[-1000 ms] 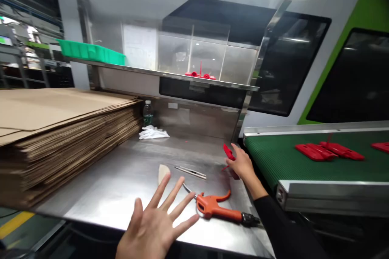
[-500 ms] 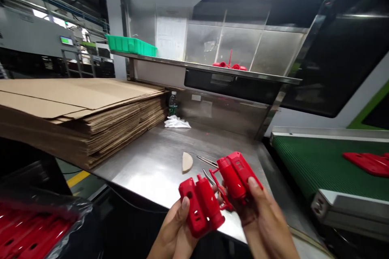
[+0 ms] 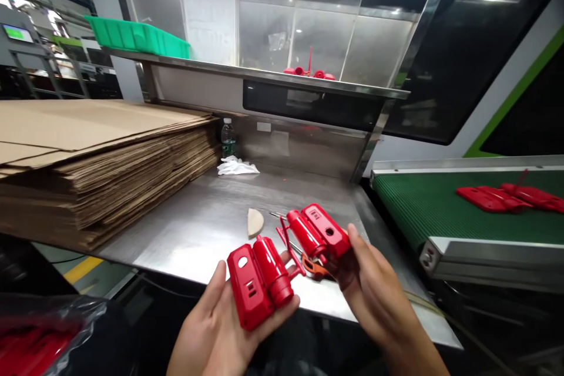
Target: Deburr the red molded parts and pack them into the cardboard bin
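Two red moulded plastic shells are joined by a thin red sprue between them. My left hand [image 3: 215, 329] cradles the left shell [image 3: 258, 279] in its palm, with the fingers curled under it. The right shell [image 3: 318, 234] is gripped from below and behind by my right hand [image 3: 372, 288]. Both hands are held over the front edge of a steel table [image 3: 198, 229]. More red shells [image 3: 506, 197] lie on a green conveyor belt [image 3: 423, 205] to the right.
A thick stack of flat cardboard [image 3: 88, 158] covers the table's left side. An orange air gun [image 3: 315, 267], a tan wedge [image 3: 254, 221], white gloves [image 3: 235, 167] and a water bottle [image 3: 228, 138] lie on the table. A green bin [image 3: 136, 38] sits on the shelf above. A bag of red parts [image 3: 35, 341] is at bottom left.
A second ago my left hand was spread open and my right reached for a red part by the conveyor. Now both hands hold the joined shells, slightly lower and further apart than half a second ago.
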Demonstrator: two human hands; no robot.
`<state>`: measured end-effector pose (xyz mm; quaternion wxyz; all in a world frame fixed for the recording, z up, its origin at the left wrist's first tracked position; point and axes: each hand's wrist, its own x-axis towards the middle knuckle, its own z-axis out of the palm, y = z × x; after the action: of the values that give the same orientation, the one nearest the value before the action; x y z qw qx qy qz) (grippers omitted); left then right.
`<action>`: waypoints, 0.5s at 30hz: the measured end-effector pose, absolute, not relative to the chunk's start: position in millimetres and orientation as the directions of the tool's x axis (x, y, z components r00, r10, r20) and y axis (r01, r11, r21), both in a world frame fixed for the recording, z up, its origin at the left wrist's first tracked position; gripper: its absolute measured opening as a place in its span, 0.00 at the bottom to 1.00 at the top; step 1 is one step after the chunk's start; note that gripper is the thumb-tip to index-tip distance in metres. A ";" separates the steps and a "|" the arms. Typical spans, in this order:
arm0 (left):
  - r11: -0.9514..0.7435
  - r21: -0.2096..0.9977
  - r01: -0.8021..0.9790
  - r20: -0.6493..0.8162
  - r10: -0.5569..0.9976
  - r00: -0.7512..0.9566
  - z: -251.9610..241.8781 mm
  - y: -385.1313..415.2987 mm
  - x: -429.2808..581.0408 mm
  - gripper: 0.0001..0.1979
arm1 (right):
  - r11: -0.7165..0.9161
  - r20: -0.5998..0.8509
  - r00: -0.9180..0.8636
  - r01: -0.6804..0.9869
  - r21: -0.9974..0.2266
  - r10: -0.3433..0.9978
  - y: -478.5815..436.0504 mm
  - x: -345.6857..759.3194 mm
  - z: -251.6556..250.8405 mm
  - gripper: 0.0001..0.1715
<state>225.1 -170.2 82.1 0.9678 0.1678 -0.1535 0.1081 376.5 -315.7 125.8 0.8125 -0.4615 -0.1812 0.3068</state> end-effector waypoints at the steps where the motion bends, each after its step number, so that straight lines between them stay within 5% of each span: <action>1: 0.925 0.288 -0.247 0.324 0.148 0.934 86.4 -171.1 225.0 0.32 | 0.378 0.003 0.736 -0.344 -0.859 0.677 -315.0 379.3 126.6 0.23; 15: 0.935 0.272 -0.230 0.253 0.161 0.954 119.8 -194.0 235.9 0.35 | 0.321 -0.170 0.655 -0.559 -0.764 0.736 -325.1 421.7 102.1 0.20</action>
<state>235.9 -194.0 119.8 0.9769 0.1509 -0.1140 0.0999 421.7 -325.1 102.1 0.8058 -0.4221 -0.1048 0.4020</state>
